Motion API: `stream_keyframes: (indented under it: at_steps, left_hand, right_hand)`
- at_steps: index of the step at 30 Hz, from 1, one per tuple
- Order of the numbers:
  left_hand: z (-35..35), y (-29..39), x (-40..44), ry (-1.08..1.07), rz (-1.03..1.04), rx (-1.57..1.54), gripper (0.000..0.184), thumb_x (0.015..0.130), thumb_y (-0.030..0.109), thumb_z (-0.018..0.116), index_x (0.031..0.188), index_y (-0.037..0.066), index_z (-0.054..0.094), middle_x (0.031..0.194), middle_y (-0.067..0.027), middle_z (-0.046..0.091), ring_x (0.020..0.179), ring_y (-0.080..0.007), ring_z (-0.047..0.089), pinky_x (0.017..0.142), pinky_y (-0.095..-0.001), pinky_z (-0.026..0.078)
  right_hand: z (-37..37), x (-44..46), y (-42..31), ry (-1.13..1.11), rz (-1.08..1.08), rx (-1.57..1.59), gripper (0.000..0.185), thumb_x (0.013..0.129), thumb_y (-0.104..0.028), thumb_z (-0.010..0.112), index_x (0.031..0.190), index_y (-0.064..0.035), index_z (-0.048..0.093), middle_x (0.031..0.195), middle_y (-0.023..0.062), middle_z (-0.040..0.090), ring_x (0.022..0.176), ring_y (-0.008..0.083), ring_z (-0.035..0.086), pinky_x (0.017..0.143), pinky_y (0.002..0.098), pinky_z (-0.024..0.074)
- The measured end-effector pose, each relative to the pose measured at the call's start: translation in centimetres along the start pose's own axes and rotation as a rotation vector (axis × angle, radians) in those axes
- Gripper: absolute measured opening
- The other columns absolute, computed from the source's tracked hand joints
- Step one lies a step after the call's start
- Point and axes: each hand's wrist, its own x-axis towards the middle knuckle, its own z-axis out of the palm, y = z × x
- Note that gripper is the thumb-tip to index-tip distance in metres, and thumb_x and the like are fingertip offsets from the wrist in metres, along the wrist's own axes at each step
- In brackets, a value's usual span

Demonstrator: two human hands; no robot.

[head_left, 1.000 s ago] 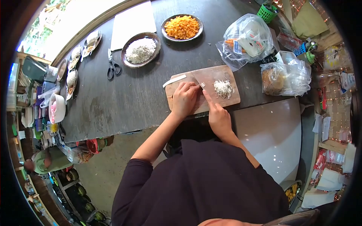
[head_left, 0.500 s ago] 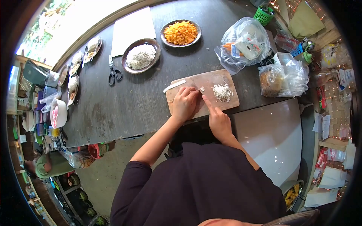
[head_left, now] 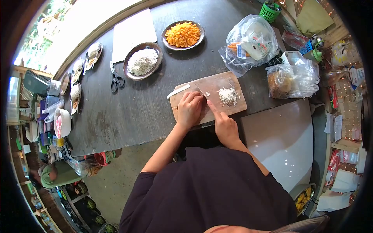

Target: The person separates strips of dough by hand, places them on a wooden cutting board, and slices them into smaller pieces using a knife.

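Observation:
A wooden cutting board (head_left: 217, 79) lies near the table's front edge. My left hand (head_left: 189, 110) rests on its left half with curled fingertips pressed down by the blade; whatever they pin is hidden beneath them. My right hand (head_left: 227, 129) grips a knife (head_left: 199, 88), index finger stretched along its back; the blade shows edge-on as a thin line and the handle is covered. A pale strip (head_left: 178, 90) lies at the board's upper left. Small cut slivers (head_left: 207, 93) sit just right of the blade, and a heap of fine white shreds (head_left: 229, 96) is farther right.
Beyond the board stand a plate of white shreds (head_left: 142, 62), a plate of orange cubes (head_left: 182, 35) and black scissors (head_left: 116, 80). Plastic bags (head_left: 252, 44) are at the right. Several small dishes (head_left: 75, 92) line the left side. Another person (head_left: 58, 174) is at lower left.
The camera view has shifted slightly. Both hands keep nearly the same place on the board, and the knife has hardly moved.

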Motion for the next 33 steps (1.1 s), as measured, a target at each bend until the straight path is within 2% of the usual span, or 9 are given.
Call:
stream_keyframes:
  at_steps: [10, 12, 28, 33]
  left_hand:
    - [0.1, 0.1, 0.0, 0.013, -0.012, 0.006, 0.016, 0.078, 0.001, 0.070, 0.094, 0.002, 0.072, 0.100, -0.0079, 0.069, 0.089, -0.0282, 0.063, 0.081, -0.0383, 0.054]
    - [0.2, 0.1, 0.1, 0.013, -0.015, -0.008, 0.015, 0.079, 0.001, 0.071, 0.094, 0.002, 0.073, 0.100, -0.0078, 0.069, 0.089, -0.0281, 0.063, 0.080, -0.0383, 0.054]
    - [0.0, 0.0, 0.1, -0.011, -0.036, 0.005, 0.014, 0.079, 0.002, 0.072, 0.093, 0.001, 0.073, 0.101, -0.0082, 0.070, 0.090, -0.0284, 0.064, 0.081, -0.0387, 0.053]
    - [-0.1, 0.0, 0.1, -0.010, -0.031, -0.005, 0.015, 0.077, 0.000, 0.072, 0.092, 0.001, 0.072, 0.102, -0.0082, 0.070, 0.090, -0.0290, 0.064, 0.081, -0.0389, 0.053]
  right_hand:
    - [-0.1, 0.5, -0.4, -0.031, 0.064, -0.020, 0.079, 0.088, 0.001, 0.050, 0.159, -0.0280, 0.030, 0.081, 0.0186, 0.063, 0.071, 0.0366, 0.070, 0.067, 0.0474, 0.0583]
    - [0.3, 0.4, 0.1, 0.027, 0.067, 0.073, 0.079, 0.088, 0.001, 0.050, 0.159, -0.0283, 0.031, 0.081, 0.0195, 0.064, 0.071, 0.0378, 0.070, 0.067, 0.0480, 0.0582]
    - [0.0, 0.1, 0.3, -0.002, -0.009, 0.059, 0.080, 0.088, 0.002, 0.051, 0.159, -0.0267, 0.031, 0.080, 0.0189, 0.062, 0.069, 0.0371, 0.070, 0.066, 0.0483, 0.0580]
    - [0.3, 0.1, 0.1, 0.015, -0.020, -0.008, 0.083, 0.087, 0.002, 0.053, 0.160, -0.0273, 0.028, 0.080, 0.0167, 0.063, 0.067, 0.0351, 0.070, 0.064, 0.0458, 0.0589]
